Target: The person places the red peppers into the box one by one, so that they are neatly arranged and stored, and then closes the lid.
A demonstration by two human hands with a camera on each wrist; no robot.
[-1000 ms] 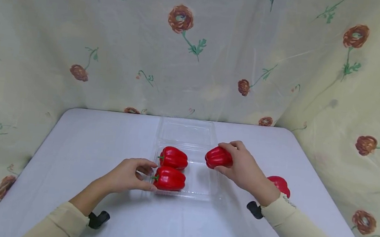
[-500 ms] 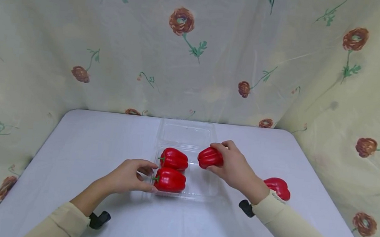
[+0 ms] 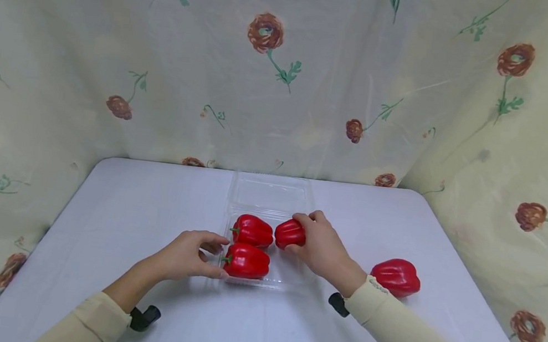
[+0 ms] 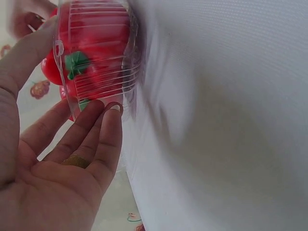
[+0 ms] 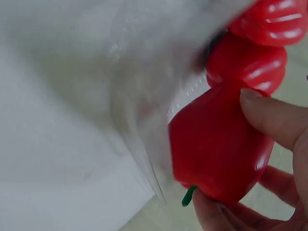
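My right hand (image 3: 322,248) holds a red bell pepper (image 3: 288,233) over the right half of a clear plastic clamshell container (image 3: 289,276). In the right wrist view, thumb and fingers span this pepper (image 5: 219,144), its green stem showing below. Two more red peppers lie in the container's left half, one at the back (image 3: 254,230) and one in front (image 3: 247,261), stems to the left. At the container's left side, my left hand (image 3: 189,254) grips the near corner. The left wrist view shows the thumb along the rim and bent fingers against the ribbed wall (image 4: 103,82).
Another red bell pepper (image 3: 396,277) lies on the white table (image 3: 151,197) beyond the right forearm. The container's hinged lid (image 3: 272,192) lies folded back behind it. Flower-patterned curtains (image 3: 185,61) enclose the back and sides. A black wrist camera (image 3: 144,319) sits under the left wrist.
My right hand has carried its pepper leftward and down, in beside the back pepper. The pepper on the table at right has come more into sight. My left hand stays put.
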